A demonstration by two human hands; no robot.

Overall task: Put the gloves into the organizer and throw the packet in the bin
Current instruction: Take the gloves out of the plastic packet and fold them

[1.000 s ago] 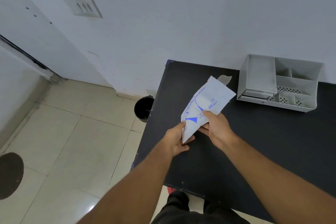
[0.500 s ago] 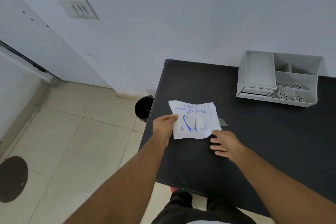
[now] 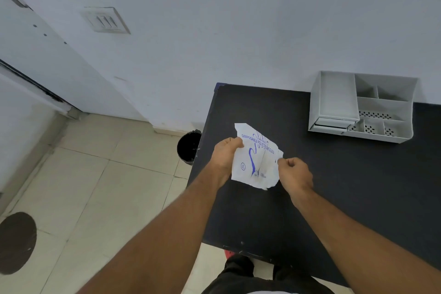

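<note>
Both hands' fingers clamp the glove packet (image 3: pixel 256 157): left hand (image 3: pixel 225 153) at its 9 o'clock edge, right hand (image 3: pixel 294 173) at 3; organizer (image 3: pixel 334 102) empty, gloves unremoved, bin (image 3: pixel 188 148) unused

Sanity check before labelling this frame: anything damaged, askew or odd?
Only the glove packet: it is crumpled, with ragged edges, held above the black table by the left hand and the right hand. The grey organizer sits squarely by the wall; the black bin stands upright on the floor.
</note>
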